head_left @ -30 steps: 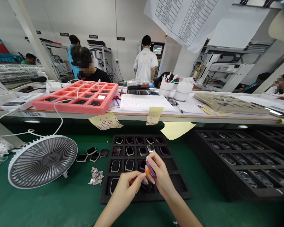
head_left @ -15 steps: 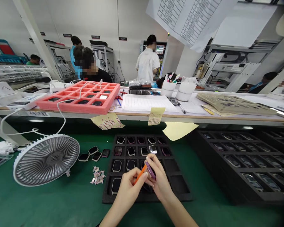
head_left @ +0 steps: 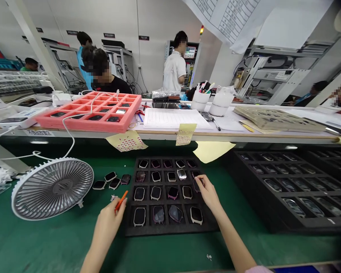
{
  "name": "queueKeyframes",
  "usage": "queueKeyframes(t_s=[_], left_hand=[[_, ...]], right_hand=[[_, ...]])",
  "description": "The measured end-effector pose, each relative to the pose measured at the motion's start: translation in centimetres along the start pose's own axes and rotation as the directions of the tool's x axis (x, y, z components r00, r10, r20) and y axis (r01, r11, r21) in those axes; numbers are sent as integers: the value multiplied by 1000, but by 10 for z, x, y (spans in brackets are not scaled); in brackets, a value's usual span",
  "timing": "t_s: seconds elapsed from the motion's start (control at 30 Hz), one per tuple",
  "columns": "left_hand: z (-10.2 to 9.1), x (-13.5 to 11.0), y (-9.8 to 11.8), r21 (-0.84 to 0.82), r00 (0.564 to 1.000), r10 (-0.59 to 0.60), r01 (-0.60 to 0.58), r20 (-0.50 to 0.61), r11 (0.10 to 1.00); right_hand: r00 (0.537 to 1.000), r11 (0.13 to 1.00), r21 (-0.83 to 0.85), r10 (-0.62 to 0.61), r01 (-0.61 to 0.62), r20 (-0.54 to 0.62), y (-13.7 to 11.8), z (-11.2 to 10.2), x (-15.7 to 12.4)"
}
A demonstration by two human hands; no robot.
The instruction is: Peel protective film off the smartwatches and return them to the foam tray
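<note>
My left hand [head_left: 111,216] is closed round a thin orange stick-like tool [head_left: 121,201], left of the black foam tray [head_left: 170,230]. At the tray's right column, my right hand [head_left: 208,191] pinches a dark watch case with a purple edge [head_left: 197,185]; the fingers partly cover it, and I cannot tell whether it rests in its compartment. Square watches with dark faces, such as a pale-framed one [head_left: 196,215] and a purple-framed one [head_left: 173,192], lie in the tray's compartments. Several loose watches [head_left: 114,183] lie on the green mat beyond my left hand.
A grey round fan [head_left: 63,186] stands at the left. Black foam trays with more watches [head_left: 288,185] are stacked at the right. Overhead runs a shelf with a pink foam tray [head_left: 108,124] and papers [head_left: 173,118]. A white scrap [head_left: 209,257] lies near the front edge.
My hands have parted. The left has moved left with the orange tool, hiding most of the small pieces; the right has carried the purple watch case to the tray's right column.
</note>
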State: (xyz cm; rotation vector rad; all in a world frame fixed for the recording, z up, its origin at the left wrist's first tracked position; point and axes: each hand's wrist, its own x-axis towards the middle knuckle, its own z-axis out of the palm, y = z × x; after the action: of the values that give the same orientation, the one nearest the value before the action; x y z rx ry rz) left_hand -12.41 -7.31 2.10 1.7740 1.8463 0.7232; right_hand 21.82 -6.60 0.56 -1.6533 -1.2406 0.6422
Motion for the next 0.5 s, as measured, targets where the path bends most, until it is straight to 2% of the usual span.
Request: queueKeyframes(t_s=[0.07,0.17,0.33,0.5], left_hand=[[-7,2,-19,148,995,-91,83,45,985],[-10,-1,-30,235,985,-159,138,73,962],[-10,-5,-23,221,983,-178,167,32,961],[-9,-8,-12,176,991,-133,126,29,976]], right_hand=[[1000,997,-74,-1,3,20,14,-8,4],[998,989,-144,-29,37,58,22,-10,2],[997,978,-196,-65,73,47,23,-10,2],[992,965,-233,-108,119,57,28,-16,7]])
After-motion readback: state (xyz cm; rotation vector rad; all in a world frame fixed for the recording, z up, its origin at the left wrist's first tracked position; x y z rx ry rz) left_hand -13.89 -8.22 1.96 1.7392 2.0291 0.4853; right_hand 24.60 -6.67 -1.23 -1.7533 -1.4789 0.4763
